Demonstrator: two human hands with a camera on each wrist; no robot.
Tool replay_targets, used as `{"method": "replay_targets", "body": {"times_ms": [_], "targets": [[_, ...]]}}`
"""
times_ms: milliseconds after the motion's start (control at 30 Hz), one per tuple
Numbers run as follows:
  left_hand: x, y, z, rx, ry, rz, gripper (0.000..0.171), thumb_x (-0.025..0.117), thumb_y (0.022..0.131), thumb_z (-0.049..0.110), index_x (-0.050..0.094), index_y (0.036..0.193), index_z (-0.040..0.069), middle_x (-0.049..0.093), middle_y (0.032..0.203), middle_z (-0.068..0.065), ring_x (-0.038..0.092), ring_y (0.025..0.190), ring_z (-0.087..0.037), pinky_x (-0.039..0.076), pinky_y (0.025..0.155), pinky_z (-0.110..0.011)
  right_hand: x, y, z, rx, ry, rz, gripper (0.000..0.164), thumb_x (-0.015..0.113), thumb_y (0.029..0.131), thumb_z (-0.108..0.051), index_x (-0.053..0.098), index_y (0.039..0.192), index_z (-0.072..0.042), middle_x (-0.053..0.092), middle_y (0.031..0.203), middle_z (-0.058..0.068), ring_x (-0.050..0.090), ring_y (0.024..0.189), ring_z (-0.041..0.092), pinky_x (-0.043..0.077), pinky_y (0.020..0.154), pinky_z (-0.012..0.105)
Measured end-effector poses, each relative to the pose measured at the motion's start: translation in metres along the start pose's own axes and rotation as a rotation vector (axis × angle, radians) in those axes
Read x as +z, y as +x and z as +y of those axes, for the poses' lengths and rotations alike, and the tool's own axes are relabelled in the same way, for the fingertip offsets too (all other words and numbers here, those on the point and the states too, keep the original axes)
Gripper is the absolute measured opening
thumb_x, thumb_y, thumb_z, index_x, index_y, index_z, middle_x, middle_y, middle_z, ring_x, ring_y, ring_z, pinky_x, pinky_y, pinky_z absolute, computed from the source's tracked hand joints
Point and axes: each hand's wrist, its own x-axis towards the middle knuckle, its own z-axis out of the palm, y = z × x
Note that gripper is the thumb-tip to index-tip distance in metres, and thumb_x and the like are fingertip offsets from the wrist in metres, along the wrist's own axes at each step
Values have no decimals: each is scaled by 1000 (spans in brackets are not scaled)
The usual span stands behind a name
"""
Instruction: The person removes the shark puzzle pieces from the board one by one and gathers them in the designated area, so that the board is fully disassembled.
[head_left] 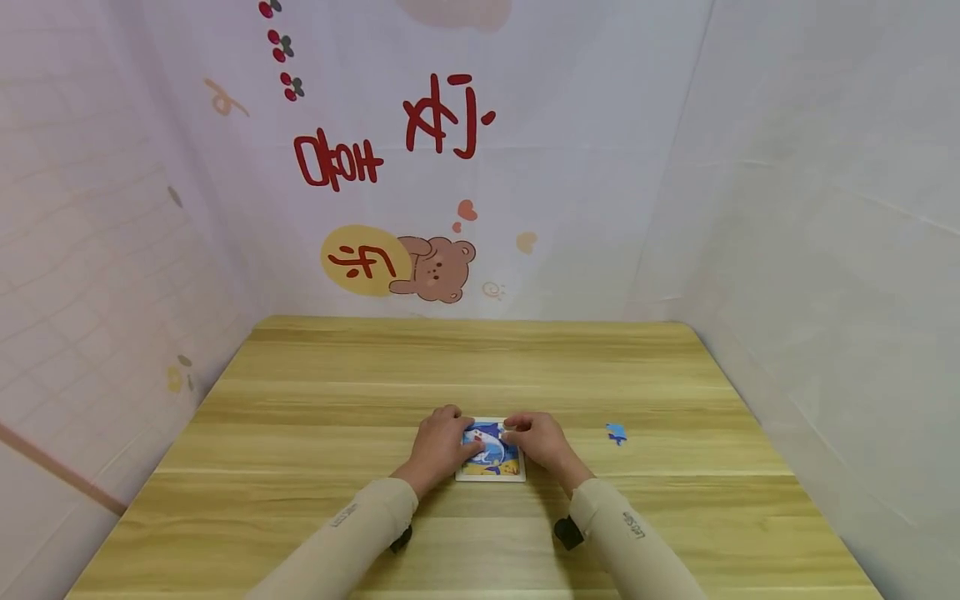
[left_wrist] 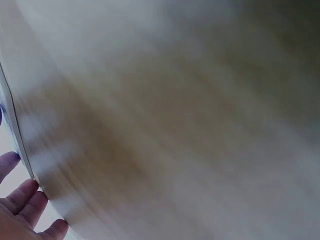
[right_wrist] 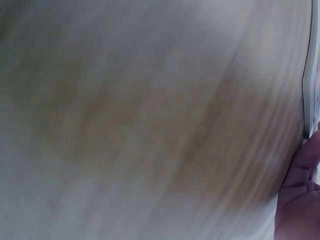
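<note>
In the head view a white-framed jigsaw puzzle [head_left: 491, 478] lies flat on the table, its picture in blue, white and yellow. My left hand [head_left: 438, 446] rests over its left side, thumb on the picture and index fingertip near the top left corner. The left wrist view shows fingertips [left_wrist: 37, 200] spread along the frame's edge. At the upper right of the puzzle my right hand [head_left: 542, 439] pinches a small puzzle piece [head_left: 505, 430] between thumb and index finger, mostly hidden by them. Farther right lies a loose blue puzzle piece [head_left: 616, 432].
The wood-grain table [head_left: 337, 358] reaches back to a white printed curtain [head_left: 570, 167] with a bear and red characters. White side walls [head_left: 825, 250] stand along both sides. Dark wrist cameras [head_left: 568, 533] hang under the beige sleeves [head_left: 630, 542].
</note>
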Motion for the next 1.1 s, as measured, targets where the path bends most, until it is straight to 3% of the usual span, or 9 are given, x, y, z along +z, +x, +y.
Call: {"method": "replay_targets", "body": {"times_ms": [267,567,867,1100], "targets": [[-2,0,0,19,-7,-1,47,73,90,38,69,123,5,59,123,-18,54,114,-36,44,94,-55,0,-1,-3,-33,-61,9,18,75,88,-13,77,104,-6,71,105,7,63,97,23,50,88,45],[0,1,-2,19,-5,-12,48,74,89,37,69,124,5,58,128,-20,54,118,-38,43,97,-56,4,2,-3,-31,-90,10,15,76,86,-12,79,100,-7,72,104,6,61,90,19,50,84,41],[1,1,-1,28,-6,-5,47,75,89,36,70,123,4,58,127,-21,55,117,-38,43,96,-55,-1,1,-10,16,11,-20,18,76,85,-8,76,102,-3,70,97,5,59,88,18,50,83,39],[0,0,0,25,-7,-13,48,75,89,36,70,123,3,58,128,-21,55,117,-38,43,96,-55,3,2,-11,40,82,-27,19,75,86,-5,72,105,-1,70,90,3,62,81,15,51,71,29]]}}
